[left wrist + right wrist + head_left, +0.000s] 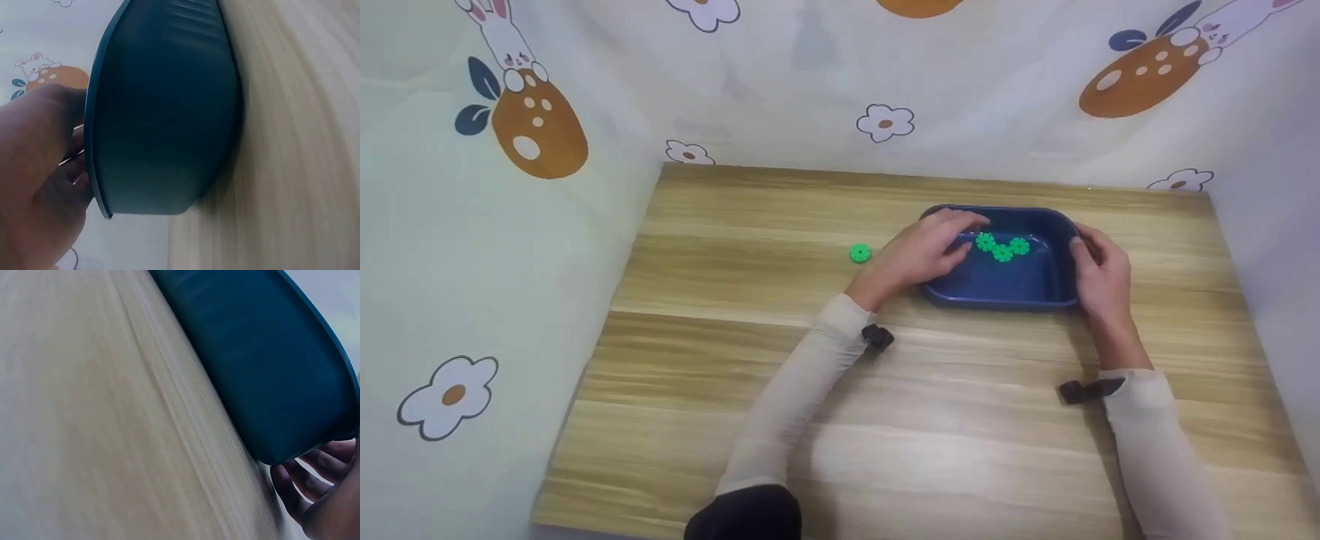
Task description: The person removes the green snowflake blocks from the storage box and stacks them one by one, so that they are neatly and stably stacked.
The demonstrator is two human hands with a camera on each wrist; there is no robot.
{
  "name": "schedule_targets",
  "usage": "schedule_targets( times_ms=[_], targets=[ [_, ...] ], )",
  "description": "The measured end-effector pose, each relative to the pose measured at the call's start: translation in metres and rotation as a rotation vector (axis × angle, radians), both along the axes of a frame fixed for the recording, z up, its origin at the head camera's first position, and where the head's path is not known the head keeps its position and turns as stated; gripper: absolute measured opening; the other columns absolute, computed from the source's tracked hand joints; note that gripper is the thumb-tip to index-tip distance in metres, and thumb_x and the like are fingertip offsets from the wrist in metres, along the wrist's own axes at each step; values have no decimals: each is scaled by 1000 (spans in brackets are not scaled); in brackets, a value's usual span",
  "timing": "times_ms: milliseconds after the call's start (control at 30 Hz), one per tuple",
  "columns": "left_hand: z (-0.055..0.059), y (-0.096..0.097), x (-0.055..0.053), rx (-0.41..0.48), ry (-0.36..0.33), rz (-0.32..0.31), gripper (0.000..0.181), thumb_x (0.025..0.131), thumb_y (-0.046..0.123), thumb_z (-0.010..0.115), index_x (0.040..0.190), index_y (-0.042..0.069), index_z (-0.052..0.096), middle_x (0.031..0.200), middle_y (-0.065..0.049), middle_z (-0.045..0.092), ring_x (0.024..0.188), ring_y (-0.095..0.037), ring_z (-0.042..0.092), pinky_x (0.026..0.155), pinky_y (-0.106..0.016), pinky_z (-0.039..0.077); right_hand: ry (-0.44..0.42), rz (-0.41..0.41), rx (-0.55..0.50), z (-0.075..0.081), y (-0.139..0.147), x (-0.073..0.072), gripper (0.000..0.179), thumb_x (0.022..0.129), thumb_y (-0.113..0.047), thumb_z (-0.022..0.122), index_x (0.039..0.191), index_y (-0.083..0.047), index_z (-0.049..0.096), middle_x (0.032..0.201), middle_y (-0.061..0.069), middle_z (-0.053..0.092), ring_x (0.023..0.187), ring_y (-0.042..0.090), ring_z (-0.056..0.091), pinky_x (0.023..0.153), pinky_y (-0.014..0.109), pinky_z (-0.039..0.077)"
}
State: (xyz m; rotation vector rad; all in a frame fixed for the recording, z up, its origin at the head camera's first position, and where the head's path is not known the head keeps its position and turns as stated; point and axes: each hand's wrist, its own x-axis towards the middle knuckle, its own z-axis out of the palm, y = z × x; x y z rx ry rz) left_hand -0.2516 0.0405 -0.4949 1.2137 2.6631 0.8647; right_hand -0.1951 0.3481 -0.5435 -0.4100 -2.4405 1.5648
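Observation:
A deep blue plastic bin (997, 289) stands on the table toward its right side. My right hand (1104, 277) grips its right wall, thumb over the rim and fingers along the outside. In the right wrist view those fingers (306, 481) lie against the bin's end near its base. My left hand (919, 255) reaches over the left rim with its fingers spread inside, and nothing shows between thumb and fingers. Three green notched discs (1003, 253) lie close together on the bin floor. Another green disc (860, 253) lies on the table, left of my left wrist.
The wood-grain table (720, 360) meets a patterned cloth wall (787, 97) at the back, with more cloth on both sides. A dark wrist camera (877, 337) sits on the left cuff and another camera (1076, 391) on the right one.

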Motion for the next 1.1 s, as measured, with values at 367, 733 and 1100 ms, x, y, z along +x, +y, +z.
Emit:
schedule_targets(
  times_ms=[367, 733, 1100],
  targets=[
    [-1, 27, -17, -108, -49, -31, 41, 107, 18, 66, 148, 14, 63, 150, -2, 66, 143, -16, 59, 123, -27, 44, -10, 0, 18, 1, 1, 0, 42, 112, -26, 54, 147, -7, 67, 149, 15, 68, 125, 0, 62, 113, 21, 47],
    [-9, 40, -26, -248, -44, -21, 44, 105, 21, 71, 149, 22, 64, 151, 2, 66, 140, -15, 60, 118, -31, 49, -31, 5, 13, 3, 0, -2, 44, 112, -29, 53, 149, -8, 65, 151, 14, 67, 129, 2, 62, 118, 25, 47],
    [-16, 44, -22, -419, 63, -51, 43, 105, 39, 71, 146, 27, 67, 148, 8, 68, 136, -17, 60, 113, -34, 53, -11, 12, -5, 1, -1, 1, 43, 113, -27, 53, 149, -7, 65, 151, 15, 66, 127, 0, 62, 114, 21, 48]
  ],
)
